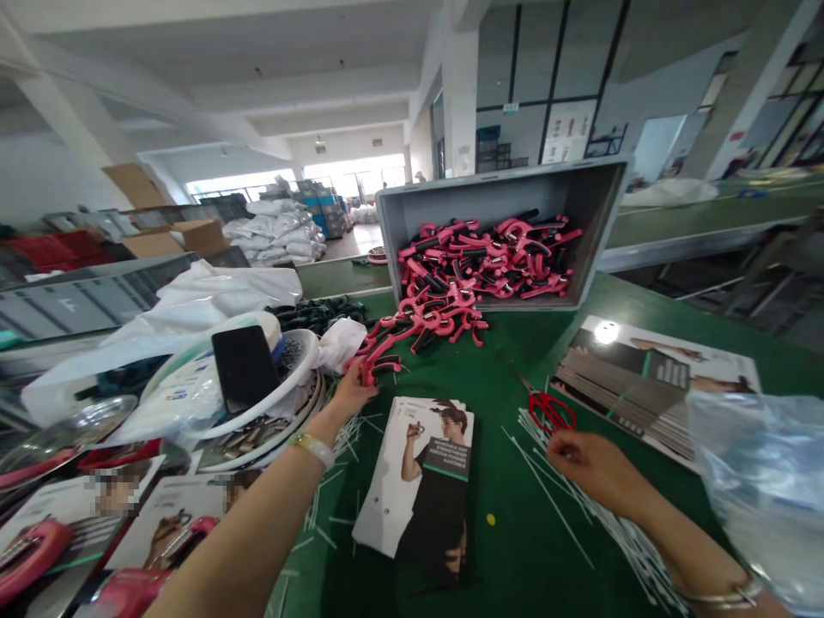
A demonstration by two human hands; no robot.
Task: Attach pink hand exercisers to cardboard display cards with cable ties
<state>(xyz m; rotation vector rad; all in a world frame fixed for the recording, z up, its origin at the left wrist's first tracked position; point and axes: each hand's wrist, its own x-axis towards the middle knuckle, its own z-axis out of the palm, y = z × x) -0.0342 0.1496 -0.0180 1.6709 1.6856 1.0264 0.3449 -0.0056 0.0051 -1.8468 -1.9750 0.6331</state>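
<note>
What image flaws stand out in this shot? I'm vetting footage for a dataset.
In the head view, a white glare spot sits on the glossy printed card at right; wide-angle distortion bends the ceiling beams and skews the grey plastic crate; the face on the printed leaflet is pixelated.

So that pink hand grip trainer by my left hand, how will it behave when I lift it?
The pink hand grip trainer will probably feel stiff, not floppy, since its curved frame holds its shape. Its hooked arms may snag others in the spilled heap, dragging some along. That irregular shape suggests it won't roll far.
</note>
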